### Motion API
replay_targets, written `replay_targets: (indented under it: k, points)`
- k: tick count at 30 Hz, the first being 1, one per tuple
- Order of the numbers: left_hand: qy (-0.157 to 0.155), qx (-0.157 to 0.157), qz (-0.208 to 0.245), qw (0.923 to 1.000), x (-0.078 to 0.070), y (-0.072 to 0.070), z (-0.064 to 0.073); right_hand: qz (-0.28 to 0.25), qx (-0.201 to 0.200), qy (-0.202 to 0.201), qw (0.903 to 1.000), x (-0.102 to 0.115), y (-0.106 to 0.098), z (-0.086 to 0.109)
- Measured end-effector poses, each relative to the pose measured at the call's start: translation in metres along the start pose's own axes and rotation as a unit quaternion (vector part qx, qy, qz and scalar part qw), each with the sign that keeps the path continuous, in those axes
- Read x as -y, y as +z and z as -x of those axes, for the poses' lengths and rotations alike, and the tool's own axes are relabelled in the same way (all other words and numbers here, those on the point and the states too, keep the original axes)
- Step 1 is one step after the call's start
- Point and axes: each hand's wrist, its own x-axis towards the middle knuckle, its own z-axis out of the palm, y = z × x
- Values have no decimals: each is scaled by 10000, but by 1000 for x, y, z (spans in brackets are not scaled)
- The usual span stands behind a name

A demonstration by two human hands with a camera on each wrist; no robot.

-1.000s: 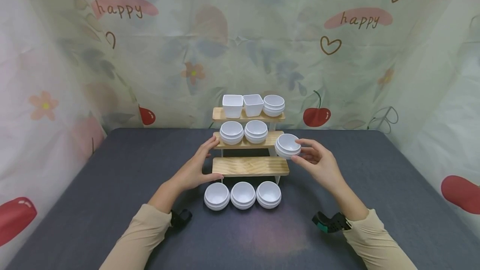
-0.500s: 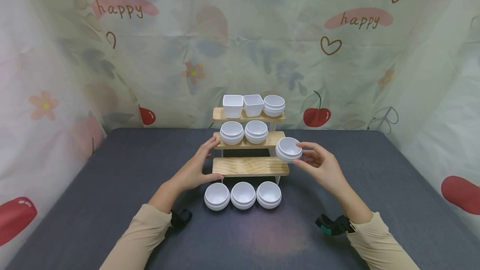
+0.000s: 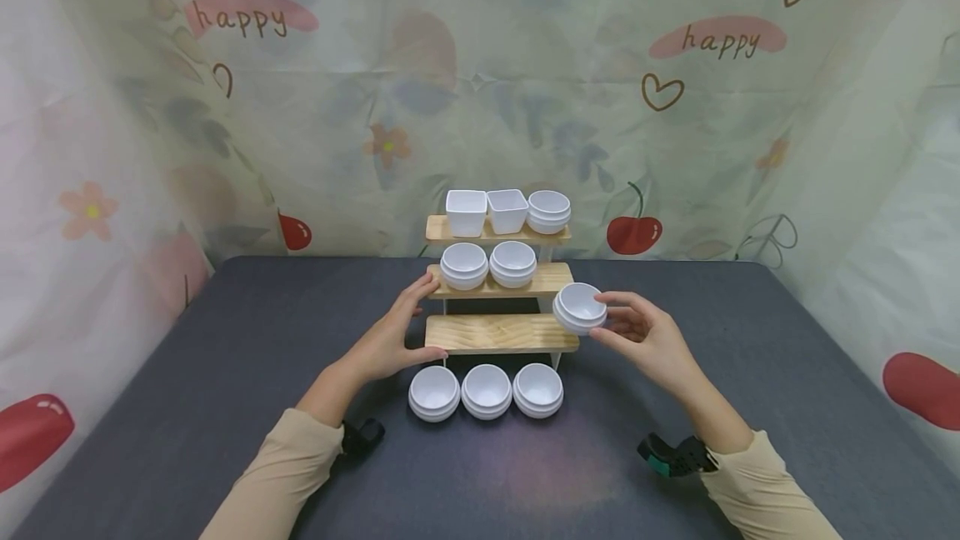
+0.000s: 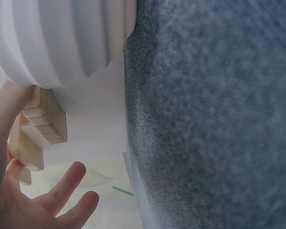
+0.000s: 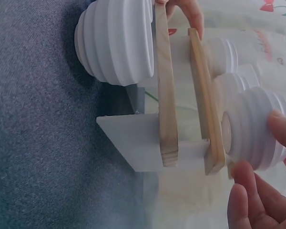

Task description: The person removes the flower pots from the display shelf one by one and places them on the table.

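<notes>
My right hand (image 3: 647, 338) pinches a small white round ribbed bowl (image 3: 579, 309) between thumb and fingers. This bowl is off the shelves, near the right end of the wooden three-tier stand (image 3: 501, 333); the right wrist view shows its ribbed side and base. My left hand (image 3: 388, 338) touches the stand's left side, thumb at the lowest board, a finger at the middle board. In the left wrist view, other fingers (image 4: 66, 186) stretch out free. Two round bowls (image 3: 487, 265) sit on the middle board. The lowest board carries nothing.
Two square white bowls (image 3: 486, 212) and one round bowl (image 3: 548, 211) stand on the top board. Several round bowls, among them a middle one (image 3: 487, 391), line the dark tablecloth (image 3: 247, 340) before the stand. A patterned curtain (image 3: 480, 107) hangs behind.
My right hand has moved down and slightly right with the held bowl, from beside the middle board toward the lowest board's level. The left hand has stayed in place.
</notes>
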Motion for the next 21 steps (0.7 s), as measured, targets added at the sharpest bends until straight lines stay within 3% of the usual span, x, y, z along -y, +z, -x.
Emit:
replay_targets:
  k: [9, 21]
  points:
    - [46, -14, 1, 10000, 0, 0, 0, -151, 142, -210, 9996, -5, -2, 3]
    - [65, -16, 0, 10000, 0, 0, 0, -33, 385, -152, 9991, -8, -6, 8]
